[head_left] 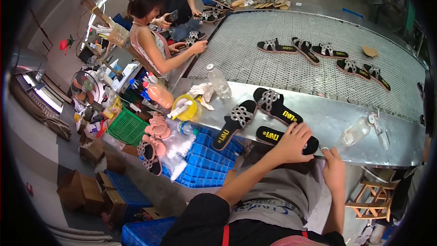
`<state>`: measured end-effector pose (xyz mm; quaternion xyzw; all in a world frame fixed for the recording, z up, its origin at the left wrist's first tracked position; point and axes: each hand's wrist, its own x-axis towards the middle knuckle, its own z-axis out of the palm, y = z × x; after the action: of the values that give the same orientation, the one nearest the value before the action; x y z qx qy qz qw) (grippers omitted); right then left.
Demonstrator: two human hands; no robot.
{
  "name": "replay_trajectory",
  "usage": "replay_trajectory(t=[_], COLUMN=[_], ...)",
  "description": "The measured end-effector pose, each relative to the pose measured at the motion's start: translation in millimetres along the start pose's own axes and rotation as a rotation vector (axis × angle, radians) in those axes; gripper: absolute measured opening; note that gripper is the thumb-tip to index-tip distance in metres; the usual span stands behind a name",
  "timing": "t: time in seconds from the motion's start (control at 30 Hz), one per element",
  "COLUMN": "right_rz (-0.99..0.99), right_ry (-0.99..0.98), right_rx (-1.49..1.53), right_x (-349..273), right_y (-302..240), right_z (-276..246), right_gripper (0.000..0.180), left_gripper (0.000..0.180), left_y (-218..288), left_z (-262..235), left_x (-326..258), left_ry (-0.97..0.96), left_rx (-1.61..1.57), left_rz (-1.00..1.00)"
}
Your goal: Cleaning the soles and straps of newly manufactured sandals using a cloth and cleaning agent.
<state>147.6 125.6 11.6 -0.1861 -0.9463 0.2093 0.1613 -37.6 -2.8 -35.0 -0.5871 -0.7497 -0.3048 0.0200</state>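
Observation:
My left hand (295, 143) grips a black slide sandal (268, 135) at the metal bench's near edge; the fingers cover its strap, and the sole's ends show on both sides. Close to that sandal's right end is my right hand (334, 167), its fingers closed. A small pale bit shows at its fingertips, too small to name. Just beyond the held sandal lies another black sandal (284, 109) with a glittery cut-out strap. To its left a similar sandal (237, 120) lies slanted across the bench edge.
A mesh conveyor (246, 32) carries several sandals (331, 51) beyond the metal ledge (327, 123). On the ledge stand a clear bottle (220, 82), a glass jar (356, 132) and a yellow tape roll (186, 108). Blue crates (207, 159) stand below left. Two people work at the far left.

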Motion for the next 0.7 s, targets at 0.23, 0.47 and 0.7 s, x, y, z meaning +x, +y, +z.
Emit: replay_trajectory(t=[0.23, 0.47, 0.7], right_rz=[0.388, 0.322, 0.094], right_ry=[0.067, 0.34, 0.384], right_rx=[1.139, 0.9, 0.275], right_x=[-38.7, -45.4, -45.6], right_y=[-9.0, 15.0, 13.7], right_z=[11.3, 17.9, -24.5], right_gripper=[0.026, 0.048, 0.061], left_gripper=[0.039, 0.023, 0.02], left_y=[46.6, 92.1, 115.1], left_z=[-36.8, -5.0, -10.8], left_x=[19.0, 46.6, 60.4], left_ry=[-0.025, -0.101, -0.027], left_rx=[-0.549, -1.034, -0.848], left_rz=[0.004, -0.057, 0.023])
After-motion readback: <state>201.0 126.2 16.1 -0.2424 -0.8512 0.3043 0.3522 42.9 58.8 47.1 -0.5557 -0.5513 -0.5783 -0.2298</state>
